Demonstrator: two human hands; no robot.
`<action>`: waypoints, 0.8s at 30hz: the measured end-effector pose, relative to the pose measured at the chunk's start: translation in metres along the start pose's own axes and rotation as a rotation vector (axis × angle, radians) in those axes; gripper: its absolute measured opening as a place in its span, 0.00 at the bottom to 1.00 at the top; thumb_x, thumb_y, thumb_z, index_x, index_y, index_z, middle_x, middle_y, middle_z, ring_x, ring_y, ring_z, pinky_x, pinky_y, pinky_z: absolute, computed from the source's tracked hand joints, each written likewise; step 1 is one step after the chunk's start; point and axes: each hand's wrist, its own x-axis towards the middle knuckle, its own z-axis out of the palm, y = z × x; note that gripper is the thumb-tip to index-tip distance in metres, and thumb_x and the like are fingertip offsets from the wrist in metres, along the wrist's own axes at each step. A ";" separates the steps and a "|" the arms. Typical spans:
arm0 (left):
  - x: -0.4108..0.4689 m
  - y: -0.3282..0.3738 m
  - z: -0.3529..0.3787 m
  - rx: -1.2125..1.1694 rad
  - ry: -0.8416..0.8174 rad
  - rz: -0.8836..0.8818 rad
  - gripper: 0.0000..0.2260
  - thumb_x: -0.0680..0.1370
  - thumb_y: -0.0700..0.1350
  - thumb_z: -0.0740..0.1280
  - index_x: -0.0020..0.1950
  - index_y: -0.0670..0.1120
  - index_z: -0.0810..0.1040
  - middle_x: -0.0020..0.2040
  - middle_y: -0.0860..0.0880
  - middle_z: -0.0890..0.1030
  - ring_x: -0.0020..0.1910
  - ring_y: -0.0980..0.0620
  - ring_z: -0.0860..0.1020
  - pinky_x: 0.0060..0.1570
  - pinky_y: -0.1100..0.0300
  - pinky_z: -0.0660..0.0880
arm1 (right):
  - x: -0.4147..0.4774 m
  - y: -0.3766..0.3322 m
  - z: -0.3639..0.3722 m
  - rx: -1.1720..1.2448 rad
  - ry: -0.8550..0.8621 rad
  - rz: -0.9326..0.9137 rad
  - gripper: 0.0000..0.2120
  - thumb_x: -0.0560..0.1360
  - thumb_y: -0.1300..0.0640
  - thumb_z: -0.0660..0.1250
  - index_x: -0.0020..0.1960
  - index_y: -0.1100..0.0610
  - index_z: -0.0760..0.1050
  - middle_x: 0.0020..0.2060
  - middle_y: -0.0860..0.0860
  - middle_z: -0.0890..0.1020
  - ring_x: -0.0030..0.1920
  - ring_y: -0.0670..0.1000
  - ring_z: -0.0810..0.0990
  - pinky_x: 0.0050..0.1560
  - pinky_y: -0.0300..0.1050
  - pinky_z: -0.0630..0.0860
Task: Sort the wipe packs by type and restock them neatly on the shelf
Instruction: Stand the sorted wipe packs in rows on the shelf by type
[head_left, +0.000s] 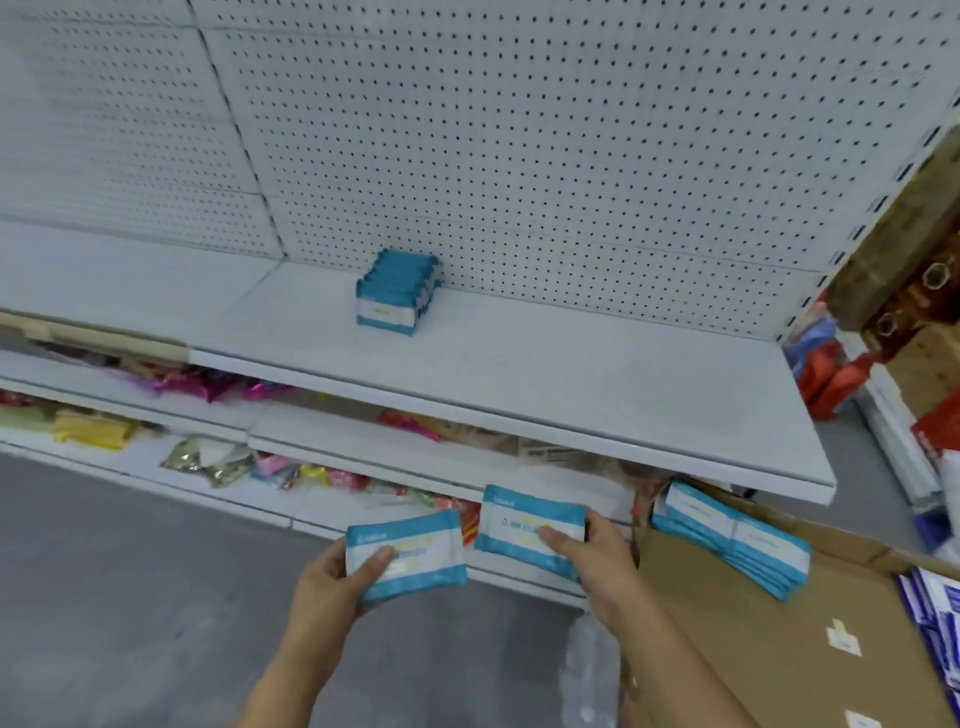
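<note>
Two wipe packs (406, 558) gripped — left hand (332, 577), right hand (597, 556)

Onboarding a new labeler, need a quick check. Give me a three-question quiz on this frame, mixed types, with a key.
1. True or false: the left hand and the right hand each hold a wipe pack.
2. Where does the row of packs stand on the shelf? A) front edge B) at the back, by the pegboard C) far left end
3. What does the stack of packs on the right rest on?
Key: 1 true; 2 B; 3 the cardboard box.
</note>
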 end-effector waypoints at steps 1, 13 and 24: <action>0.004 0.009 -0.014 0.000 0.004 0.009 0.09 0.75 0.36 0.72 0.55 0.38 0.81 0.48 0.41 0.86 0.47 0.41 0.85 0.45 0.50 0.84 | 0.000 -0.007 0.017 -0.010 -0.009 -0.021 0.13 0.71 0.65 0.76 0.54 0.58 0.78 0.48 0.53 0.86 0.48 0.54 0.86 0.50 0.51 0.83; 0.130 0.087 -0.082 0.095 -0.054 0.105 0.10 0.74 0.36 0.74 0.55 0.39 0.81 0.49 0.41 0.86 0.48 0.41 0.85 0.48 0.51 0.82 | 0.102 -0.092 0.153 -0.169 -0.010 -0.247 0.10 0.73 0.63 0.74 0.51 0.54 0.79 0.47 0.50 0.84 0.48 0.49 0.83 0.41 0.35 0.78; 0.298 0.183 -0.093 0.224 -0.066 0.146 0.10 0.72 0.36 0.77 0.51 0.42 0.82 0.45 0.45 0.87 0.45 0.46 0.85 0.44 0.54 0.81 | 0.262 -0.152 0.266 -0.292 -0.006 -0.298 0.10 0.70 0.68 0.75 0.45 0.56 0.78 0.42 0.50 0.82 0.41 0.47 0.78 0.38 0.32 0.75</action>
